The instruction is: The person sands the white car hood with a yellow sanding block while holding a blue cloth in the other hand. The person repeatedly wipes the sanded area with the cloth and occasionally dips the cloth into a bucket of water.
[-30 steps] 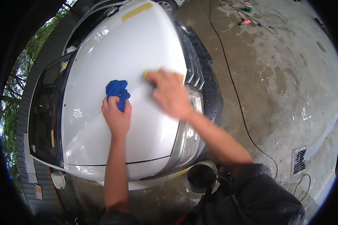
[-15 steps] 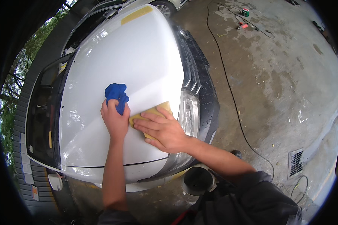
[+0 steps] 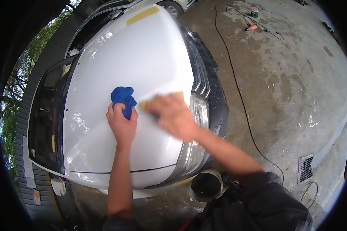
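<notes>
A blue cloth (image 3: 122,96) is bunched up on the white car hood (image 3: 100,138). My left hand (image 3: 122,124) is closed round its near end and rests on the hood. To the right, near the headlight (image 3: 199,111), my right hand (image 3: 176,117) is smeared by motion. Its fingers lie over a thin yellow sheet (image 3: 178,94), which shows at the fingertips and along the hand's far side. Whether the sheet is paper or cloth I cannot make out.
Another yellow strip (image 3: 142,16) lies at the hood's far end. A dark bucket (image 3: 206,186) stands on the floor by the front bumper. A black cable (image 3: 239,92) runs across the concrete, with a red tool (image 3: 251,27) and a green can (image 3: 254,13) farther off.
My right hand has slid away from me and slightly right over the hood with the yellow sheet. My left hand stays on the blue cloth; the whole view has shifted a little.
</notes>
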{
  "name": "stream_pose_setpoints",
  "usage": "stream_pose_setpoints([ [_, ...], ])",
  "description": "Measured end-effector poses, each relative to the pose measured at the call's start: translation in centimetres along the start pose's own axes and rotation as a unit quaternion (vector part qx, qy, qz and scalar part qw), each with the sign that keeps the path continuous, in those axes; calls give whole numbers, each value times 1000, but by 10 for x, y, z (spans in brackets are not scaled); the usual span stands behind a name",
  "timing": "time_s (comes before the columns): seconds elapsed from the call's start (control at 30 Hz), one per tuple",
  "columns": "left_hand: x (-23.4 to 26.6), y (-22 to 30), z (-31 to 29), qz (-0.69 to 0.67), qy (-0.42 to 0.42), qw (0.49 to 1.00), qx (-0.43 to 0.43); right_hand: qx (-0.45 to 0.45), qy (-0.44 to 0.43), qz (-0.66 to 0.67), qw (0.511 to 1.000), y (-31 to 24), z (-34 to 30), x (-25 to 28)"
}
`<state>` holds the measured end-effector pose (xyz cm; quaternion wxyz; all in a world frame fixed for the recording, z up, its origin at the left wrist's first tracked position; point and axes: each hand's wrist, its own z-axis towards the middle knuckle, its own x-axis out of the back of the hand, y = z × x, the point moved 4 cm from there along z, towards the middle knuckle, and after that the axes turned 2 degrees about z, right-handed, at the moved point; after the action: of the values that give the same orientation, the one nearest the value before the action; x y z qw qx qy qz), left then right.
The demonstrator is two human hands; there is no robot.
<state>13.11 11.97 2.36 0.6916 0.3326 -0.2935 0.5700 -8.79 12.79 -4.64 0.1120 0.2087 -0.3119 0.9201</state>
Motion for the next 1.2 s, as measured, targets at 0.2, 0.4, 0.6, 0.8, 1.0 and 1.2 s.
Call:
stream_pose_setpoints([
  [0.2, 1, 3, 3, -4, 7, 1000, -9, -131, 90, -84, 984, 50, 43, 22],
  [0.4, 0, 6, 6, 14, 21, 999, -27, -361, 185, -51, 913, 49, 30, 2],
  [0.6, -4, -1, 3, 11, 1, 1000, -18, -356, 153, -22, 922, -5, -8, -17],
  [0.8, 1, -2, -1, 20, 36, 998, -42, -319, 158, -12, 934, -45, -37, -19],
  [1.0, -2, 1, 2, 20, 33, 998, -50, -376, 271, 74, 883, 9, -3, -6],
  [1.2, 1, 3, 3, 18, 33, 998, -45, -310, 190, -34, 931, -32, -29, -15],
])
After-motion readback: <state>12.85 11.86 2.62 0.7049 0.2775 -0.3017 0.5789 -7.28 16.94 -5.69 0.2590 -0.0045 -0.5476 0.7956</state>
